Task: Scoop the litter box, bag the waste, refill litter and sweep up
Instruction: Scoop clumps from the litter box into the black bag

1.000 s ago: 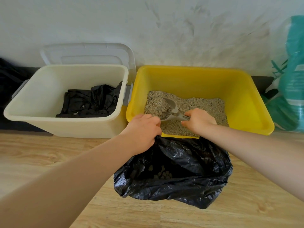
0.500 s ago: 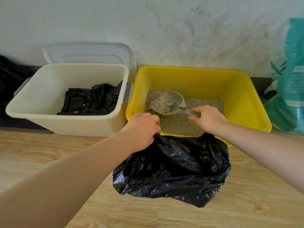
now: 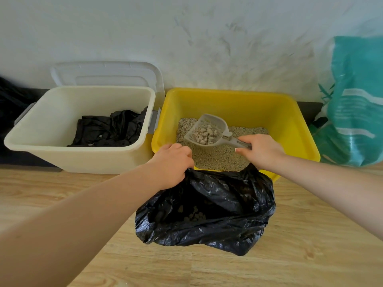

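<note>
Floor: we are working on pale wood boards (image 3: 310, 235) against a white wall (image 3: 207, 38), with everything lined up along its foot.
Scoop: we are holding the grey scoop (image 3: 209, 131) over the litter (image 3: 219, 158) inside the yellow box (image 3: 290, 121); pale clumps are sitting in its slotted bowl, tilted a little toward us.
Right hand: our right hand (image 3: 261, 151) is gripping the scoop's handle at its end, fingers curled round it.
Left hand: our left hand (image 3: 172, 162) is pinching the rim of the black bag (image 3: 217, 214) and keeping its mouth lifted, just in front of the box.
Handling: we are judging the scoop stiff and light, though front-heavy when loaded, so the handle end is the place to hold; clumps look crumbly and could roll off the lip. The bag is thin, limp and slippery, and would sag shut if released.
Bag contents: some clumps are already lying in the bottom.
In the way: we are judging the box's near wall and the bag's drooping right rim as the obstacles between scoop and bag.
Around: a cream bin (image 3: 62, 146) with dark cloth inside is standing left, touching the box; a teal sack (image 3: 356, 100) is leaning at right.
</note>
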